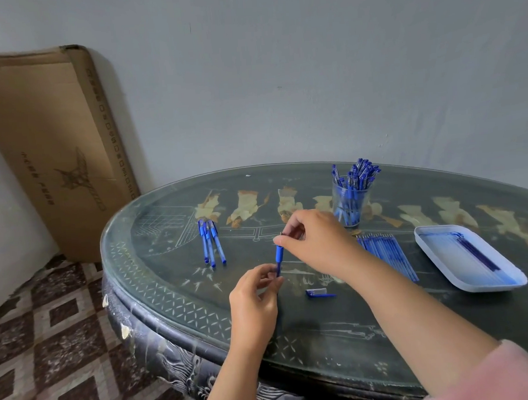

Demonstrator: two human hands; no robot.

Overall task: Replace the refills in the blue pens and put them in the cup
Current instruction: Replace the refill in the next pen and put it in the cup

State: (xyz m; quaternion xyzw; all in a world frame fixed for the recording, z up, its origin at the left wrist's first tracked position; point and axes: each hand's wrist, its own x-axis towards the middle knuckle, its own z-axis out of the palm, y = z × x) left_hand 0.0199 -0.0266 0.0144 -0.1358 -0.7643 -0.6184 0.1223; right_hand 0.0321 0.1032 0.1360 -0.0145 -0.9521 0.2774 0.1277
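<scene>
A blue pen [279,256] stands nearly upright above the table. My left hand [256,299] holds its lower barrel, and my right hand [315,243] pinches its tip end at the top. The pen's cap [318,293] lies on the table just right of my left hand. Three blue pens [211,243] lie together at the left. A clear cup [350,202] full of blue pens stands at the back. A row of several blue refills [386,252] lies right of my right forearm.
A white tray [478,285] holding refills sits at the right on the dark oval glass-topped table [169,286]. A large cardboard box [52,151] leans against the wall at the left. The tiled floor shows below the table's left edge.
</scene>
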